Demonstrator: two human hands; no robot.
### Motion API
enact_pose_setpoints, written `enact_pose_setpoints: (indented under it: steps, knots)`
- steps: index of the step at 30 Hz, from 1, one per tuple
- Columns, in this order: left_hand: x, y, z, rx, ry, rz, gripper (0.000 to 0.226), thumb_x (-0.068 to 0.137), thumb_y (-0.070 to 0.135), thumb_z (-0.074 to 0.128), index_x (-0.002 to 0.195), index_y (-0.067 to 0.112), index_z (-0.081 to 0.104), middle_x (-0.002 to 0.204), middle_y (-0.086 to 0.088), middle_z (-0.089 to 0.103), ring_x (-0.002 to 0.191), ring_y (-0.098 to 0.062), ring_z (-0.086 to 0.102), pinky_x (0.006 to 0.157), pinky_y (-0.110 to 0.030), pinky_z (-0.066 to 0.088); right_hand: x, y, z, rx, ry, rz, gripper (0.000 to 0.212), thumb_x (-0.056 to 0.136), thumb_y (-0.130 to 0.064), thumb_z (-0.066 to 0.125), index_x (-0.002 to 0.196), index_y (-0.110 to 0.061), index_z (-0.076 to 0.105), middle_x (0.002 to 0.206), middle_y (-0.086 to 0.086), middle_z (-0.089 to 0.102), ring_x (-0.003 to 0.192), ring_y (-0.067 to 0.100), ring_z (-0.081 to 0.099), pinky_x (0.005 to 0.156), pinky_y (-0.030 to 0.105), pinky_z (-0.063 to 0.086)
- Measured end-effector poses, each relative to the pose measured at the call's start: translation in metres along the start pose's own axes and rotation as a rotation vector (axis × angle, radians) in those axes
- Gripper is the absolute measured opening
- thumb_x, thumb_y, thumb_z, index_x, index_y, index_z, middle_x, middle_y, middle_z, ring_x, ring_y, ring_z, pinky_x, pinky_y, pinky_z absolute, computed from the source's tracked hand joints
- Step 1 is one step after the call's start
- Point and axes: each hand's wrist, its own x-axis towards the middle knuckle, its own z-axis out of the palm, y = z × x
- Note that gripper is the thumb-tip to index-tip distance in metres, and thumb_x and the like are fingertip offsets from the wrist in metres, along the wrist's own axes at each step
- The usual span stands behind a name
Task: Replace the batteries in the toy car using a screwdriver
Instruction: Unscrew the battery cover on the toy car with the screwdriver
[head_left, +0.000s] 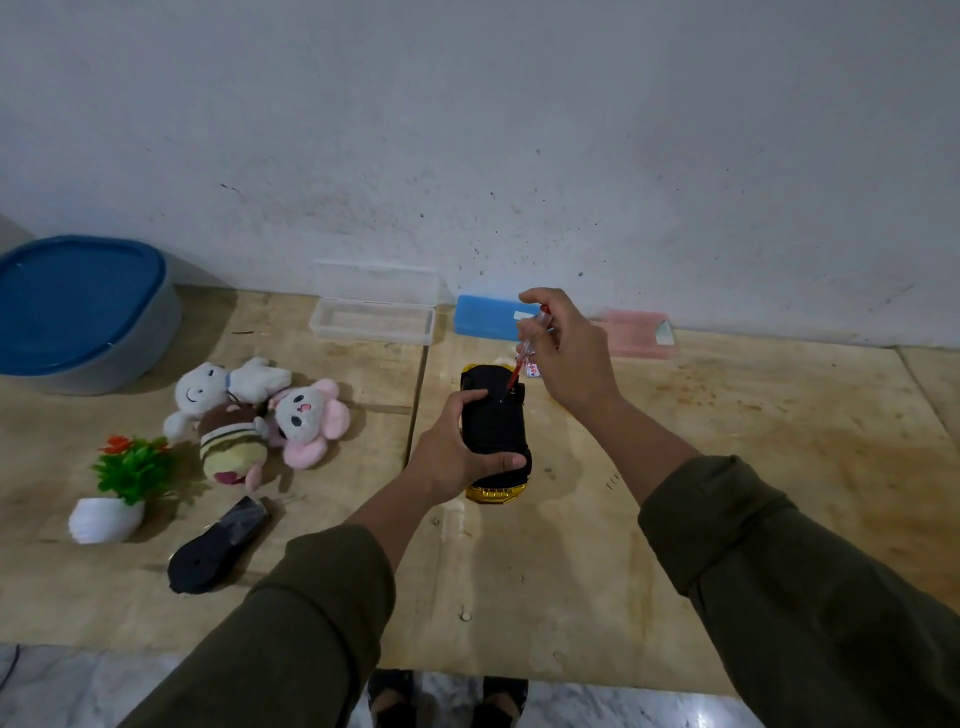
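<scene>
A yellow toy car (496, 431) lies upside down on the wooden table (727, 467), its black underside facing up. My left hand (457, 457) grips the car's left side and near end, thumb across the bottom. My right hand (566, 358) holds a small screwdriver (527, 348) with a clear and red handle, tilted down to the left. Its tip touches the black underside near the car's far end. A small red and white item (532, 370), perhaps a battery pack, lies just beyond the car, partly hidden by my right hand.
At the back stand a clear open plastic box (371, 319), a blue case (488, 317) and a pink case (641, 335). Left of the car lie plush toys (254, 415), a small potted plant (122, 488), a black object (218, 545) and a blue-lidded tub (78, 312).
</scene>
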Motion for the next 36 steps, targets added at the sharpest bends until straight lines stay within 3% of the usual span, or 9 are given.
enact_pose_setpoints:
  steps: [4, 9, 13, 17, 20, 23, 29, 33, 36]
  knots:
    - [0.0, 0.001, -0.002, 0.013, 0.015, 0.004, 0.091, 0.059, 0.035, 0.089, 0.131, 0.035, 0.034, 0.123, 0.004, 0.05, 0.108, -0.022, 0.058, 0.093, -0.039, 0.053, -0.003, -0.006, 0.007, -0.06, -0.015, -0.093, 0.022, 0.095, -0.013, 0.052, 0.116, -0.01, 0.056, 0.076, 0.002, 0.062, 0.063, 0.004, 0.058, 0.061, 0.003, 0.04]
    - [-0.002, 0.001, -0.007, 0.008, -0.006, 0.024, 0.089, 0.058, 0.031, 0.09, 0.129, 0.035, 0.036, 0.121, 0.007, 0.049, 0.107, -0.021, 0.058, 0.091, -0.039, 0.054, -0.001, -0.009, 0.01, -0.114, -0.118, -0.197, 0.02, 0.095, -0.007, 0.045, 0.112, -0.012, 0.056, 0.078, 0.005, 0.065, 0.071, 0.015, 0.065, 0.068, 0.022, 0.05]
    - [-0.004, 0.0, -0.014, -0.034, -0.003, 0.031, 0.087, 0.06, 0.029, 0.089, 0.129, 0.035, 0.036, 0.122, 0.006, 0.05, 0.104, -0.018, 0.06, 0.081, -0.025, 0.055, 0.005, -0.013, 0.0, -0.048, -0.308, -0.154, 0.024, 0.097, -0.006, 0.038, 0.115, -0.016, 0.051, 0.086, 0.006, 0.066, 0.077, 0.006, 0.064, 0.074, 0.017, 0.05]
    - [-0.005, 0.0, -0.018, -0.047, 0.002, 0.042, 0.087, 0.061, 0.028, 0.089, 0.13, 0.033, 0.036, 0.119, 0.008, 0.049, 0.103, -0.016, 0.059, 0.074, -0.018, 0.053, 0.007, -0.019, -0.005, -0.065, -0.397, -0.093, 0.022, 0.099, -0.012, 0.039, 0.118, -0.018, 0.048, 0.095, -0.001, 0.066, 0.083, 0.013, 0.063, 0.076, 0.016, 0.045]
    - [-0.005, 0.0, -0.018, -0.038, 0.004, 0.042, 0.087, 0.06, 0.029, 0.089, 0.129, 0.035, 0.036, 0.121, 0.008, 0.05, 0.105, -0.017, 0.06, 0.082, -0.024, 0.054, 0.007, -0.022, -0.002, -0.057, -0.328, -0.085, 0.017, 0.097, -0.024, 0.048, 0.112, -0.018, 0.053, 0.088, -0.002, 0.059, 0.075, 0.006, 0.059, 0.071, 0.018, 0.043]
    - [-0.004, -0.001, -0.018, -0.015, -0.001, 0.033, 0.087, 0.06, 0.029, 0.089, 0.128, 0.036, 0.037, 0.122, 0.008, 0.049, 0.107, -0.018, 0.059, 0.085, -0.026, 0.053, 0.009, -0.021, 0.001, -0.037, -0.218, -0.095, 0.014, 0.091, -0.02, 0.059, 0.101, -0.012, 0.065, 0.085, -0.005, 0.042, 0.063, -0.008, 0.052, 0.067, 0.004, 0.038]
    - [-0.002, -0.004, -0.019, -0.017, -0.023, 0.033, 0.086, 0.058, 0.029, 0.09, 0.125, 0.038, 0.037, 0.124, 0.006, 0.049, 0.108, -0.019, 0.058, 0.086, -0.027, 0.053, 0.009, -0.025, -0.004, -0.018, -0.155, 0.004, 0.042, 0.086, -0.015, 0.066, 0.126, -0.02, 0.054, 0.091, -0.002, 0.059, 0.073, 0.005, 0.054, 0.072, 0.006, 0.04]
    - [0.001, -0.001, -0.018, -0.027, -0.04, 0.042, 0.086, 0.057, 0.027, 0.091, 0.123, 0.037, 0.037, 0.125, 0.006, 0.049, 0.108, -0.02, 0.059, 0.089, -0.034, 0.054, 0.009, -0.025, -0.005, 0.016, -0.195, 0.018, 0.022, 0.092, -0.009, 0.055, 0.114, -0.015, 0.055, 0.103, 0.001, 0.066, 0.059, 0.001, 0.059, 0.065, 0.01, 0.047]
    - [0.006, 0.0, -0.016, -0.032, -0.058, 0.055, 0.086, 0.057, 0.024, 0.091, 0.122, 0.034, 0.037, 0.126, 0.005, 0.05, 0.109, -0.019, 0.058, 0.091, -0.035, 0.054, 0.01, -0.027, -0.007, 0.039, -0.197, -0.011, 0.013, 0.09, -0.018, 0.06, 0.103, -0.022, 0.06, 0.103, -0.001, 0.057, 0.061, 0.014, 0.065, 0.063, 0.016, 0.049]
